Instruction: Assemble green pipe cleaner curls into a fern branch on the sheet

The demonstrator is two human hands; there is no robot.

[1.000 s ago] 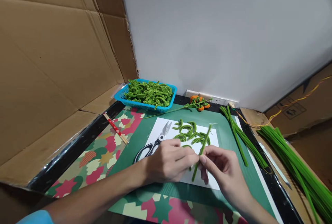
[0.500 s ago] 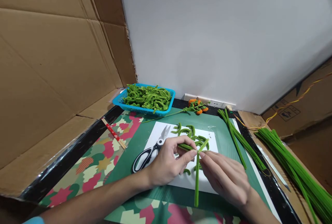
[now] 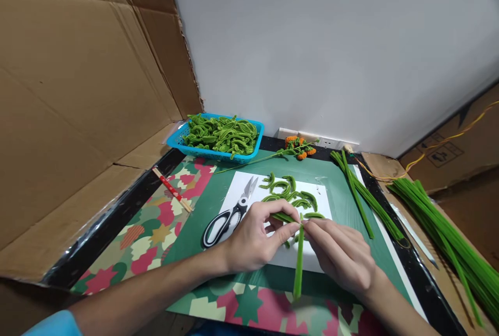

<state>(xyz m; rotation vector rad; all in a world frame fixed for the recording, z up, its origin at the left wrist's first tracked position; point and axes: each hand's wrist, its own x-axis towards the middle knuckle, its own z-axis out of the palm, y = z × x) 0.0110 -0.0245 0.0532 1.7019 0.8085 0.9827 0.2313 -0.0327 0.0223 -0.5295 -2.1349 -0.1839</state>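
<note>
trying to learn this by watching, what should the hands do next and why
Probably keep the left hand pinching the crossing point and let the right hand wrap the green stem round it, since both sets of fingertips meet there and the stem's long end hangs free below.
</note>
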